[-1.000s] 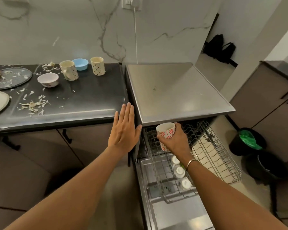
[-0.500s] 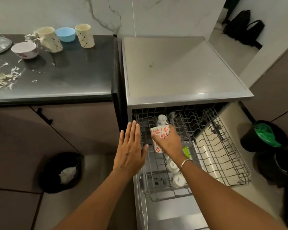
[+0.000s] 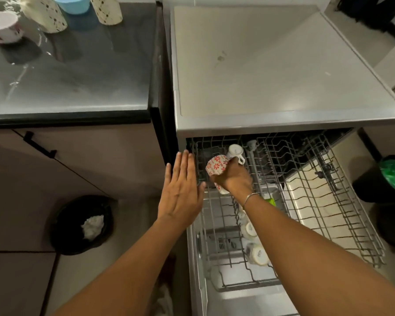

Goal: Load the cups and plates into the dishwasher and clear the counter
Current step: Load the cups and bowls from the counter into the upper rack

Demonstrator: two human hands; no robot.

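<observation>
Task item: white cup with red flower print (image 3: 216,168), held tilted over the rear left corner of the pulled-out grey wire rack (image 3: 310,179). It cannot be determined whether it touches the wires.
Right hand: the right hand (image 3: 234,180) grips the cup from the right, with the fingers (image 3: 236,169) clamped round its wall. The forearm reaches diagonally over the rack from the front right, with a thin metal bangle at the wrist.
Left hand: the left hand (image 3: 180,192) is flat, palm down, with the fingers straight and together and the thumb spread. It holds nothing. It hovers at the rack's left edge, just beside the cup.
Rack contents: a white handled mug (image 3: 235,151) sits at the rear, just behind the held cup. Two upturned white cups (image 3: 251,230) sit in a row beneath the right forearm. A small green object (image 3: 270,200) is partly hidden.
Dishwasher: stainless steel dishwasher (image 3: 271,65) with its flat top bare.
Counter: the dark glossy counter (image 3: 78,76) carries, at its far left corner, a pink-and-white bowl (image 3: 2,26), two cream patterned mugs (image 3: 45,17) and a light blue bowl (image 3: 74,4) between them.
Floor: a black bin holding white waste (image 3: 84,224) stands left of the dishwasher, and a dark bin with green liner (image 3: 392,176) stands at the right.
</observation>
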